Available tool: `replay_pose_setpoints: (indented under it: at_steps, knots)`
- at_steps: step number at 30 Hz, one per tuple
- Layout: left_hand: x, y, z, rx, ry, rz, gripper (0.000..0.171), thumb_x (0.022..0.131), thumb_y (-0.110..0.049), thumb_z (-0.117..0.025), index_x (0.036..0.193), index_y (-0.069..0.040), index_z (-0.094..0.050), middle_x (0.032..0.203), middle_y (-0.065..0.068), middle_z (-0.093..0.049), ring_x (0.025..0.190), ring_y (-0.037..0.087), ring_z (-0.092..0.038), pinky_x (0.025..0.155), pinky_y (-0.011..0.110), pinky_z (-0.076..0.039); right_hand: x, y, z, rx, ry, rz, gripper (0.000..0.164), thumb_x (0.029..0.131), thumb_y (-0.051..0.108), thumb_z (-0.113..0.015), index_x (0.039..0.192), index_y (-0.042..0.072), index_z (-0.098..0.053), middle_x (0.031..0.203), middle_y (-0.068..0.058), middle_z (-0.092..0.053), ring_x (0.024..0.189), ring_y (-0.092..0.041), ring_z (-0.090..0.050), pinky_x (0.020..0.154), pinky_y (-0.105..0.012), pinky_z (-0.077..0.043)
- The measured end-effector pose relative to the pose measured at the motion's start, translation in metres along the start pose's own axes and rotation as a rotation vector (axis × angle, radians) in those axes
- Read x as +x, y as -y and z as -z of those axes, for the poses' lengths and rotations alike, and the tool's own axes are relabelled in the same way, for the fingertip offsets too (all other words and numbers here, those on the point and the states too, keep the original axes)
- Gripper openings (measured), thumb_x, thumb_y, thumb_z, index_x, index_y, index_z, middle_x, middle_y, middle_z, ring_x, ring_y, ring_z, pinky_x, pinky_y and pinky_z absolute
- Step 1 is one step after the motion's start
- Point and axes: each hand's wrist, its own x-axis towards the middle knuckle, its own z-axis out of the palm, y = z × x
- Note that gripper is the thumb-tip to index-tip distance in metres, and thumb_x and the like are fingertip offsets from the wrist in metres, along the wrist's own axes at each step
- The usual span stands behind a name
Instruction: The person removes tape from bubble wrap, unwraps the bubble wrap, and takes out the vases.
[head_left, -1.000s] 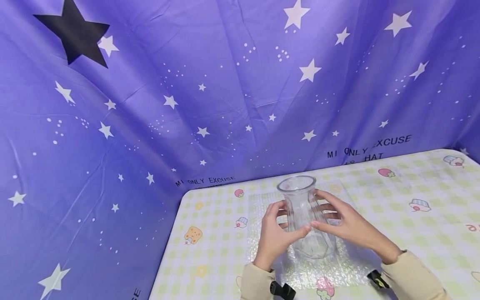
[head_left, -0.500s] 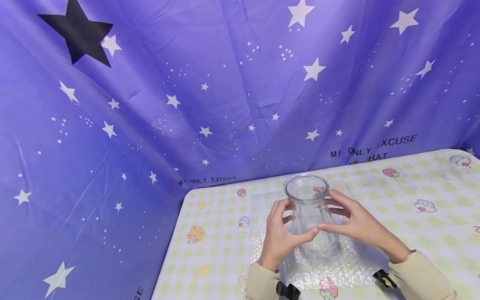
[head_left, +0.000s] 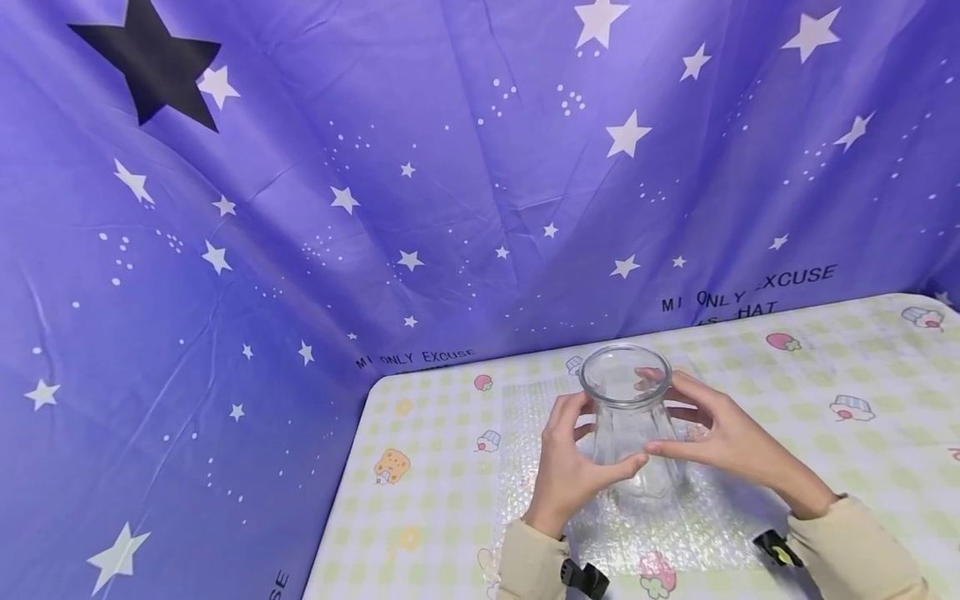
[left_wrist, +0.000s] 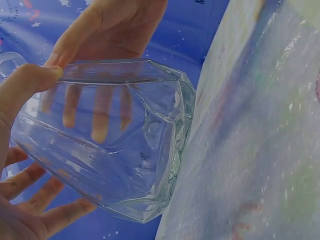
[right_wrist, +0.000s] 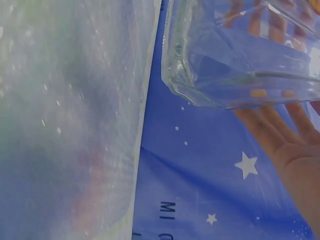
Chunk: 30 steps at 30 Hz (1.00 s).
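Note:
A clear glass vase [head_left: 637,429] with a round rim and faceted sides is held between both hands, its mouth turned somewhat toward the head camera. My left hand [head_left: 570,467] grips its left side, thumb across the near face. On the opposite side my right hand [head_left: 723,429] grips it, and the two thumb tips meet in front. The faceted base of the vase [left_wrist: 150,150] shows in the left wrist view; whether it touches the sheet below, I cannot tell. Fingers of the far hand show through the glass.
Under the vase a sheet of bubble wrap [head_left: 630,537] lies on the table [head_left: 442,500], which has a green checked cover with cartoon prints. A purple curtain [head_left: 450,167] with white stars hangs behind and at the left.
Both hands have shifted slightly right with the vase. Its rim looks larger and rounder, tipped more toward the head camera. The grip stays the same.

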Motion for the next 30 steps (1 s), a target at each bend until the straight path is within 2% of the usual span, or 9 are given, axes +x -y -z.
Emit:
replay_pose_setpoints:
  at_steps: [8, 14, 20, 30]
  knots:
    - [0.006, -0.004, -0.011, -0.034, -0.018, -0.007, 0.079, 0.074, -0.028, -0.089, 0.142, -0.027, -0.049, 0.126, -0.003, -0.053, 0.114, 0.011, -0.055, 0.093, 0.025, -0.054, 0.0, 0.002, 0.015, -0.036, -0.003, -0.01, 0.086, 0.074, 0.003, -0.086, 0.149, 0.012, -0.045, 0.144, 0.02, -0.046, 0.118, 0.006, -0.053, 0.093, -0.013, -0.049]
    - [0.011, -0.008, -0.024, -0.042, -0.023, -0.01, 0.08, 0.072, -0.025, -0.09, 0.141, -0.028, -0.05, 0.123, -0.004, -0.053, 0.112, 0.008, -0.054, 0.092, 0.023, -0.054, -0.002, 0.001, 0.028, -0.047, -0.014, 0.02, 0.086, 0.071, -0.002, -0.086, 0.146, 0.008, -0.046, 0.142, 0.015, -0.05, 0.119, 0.005, -0.054, 0.094, -0.01, -0.047]
    - [0.018, -0.013, -0.037, -0.049, -0.03, -0.024, 0.08, 0.07, -0.024, -0.091, 0.14, -0.026, -0.052, 0.125, -0.003, -0.053, 0.115, 0.008, -0.053, 0.095, 0.025, -0.052, -0.005, 0.002, 0.044, -0.069, -0.016, 0.012, 0.085, 0.069, -0.004, -0.086, 0.145, 0.007, -0.048, 0.135, 0.006, -0.057, 0.119, 0.005, -0.054, 0.093, -0.007, -0.045]
    - [0.025, -0.017, -0.053, -0.039, -0.027, -0.037, 0.08, 0.07, -0.024, -0.091, 0.139, -0.024, -0.052, 0.122, -0.002, -0.054, 0.112, 0.006, -0.055, 0.09, 0.019, -0.052, -0.008, 0.002, 0.06, -0.124, -0.038, -0.001, 0.086, 0.066, -0.004, -0.088, 0.143, 0.006, -0.051, 0.13, 0.01, -0.06, 0.114, 0.009, -0.055, 0.09, -0.005, -0.045]
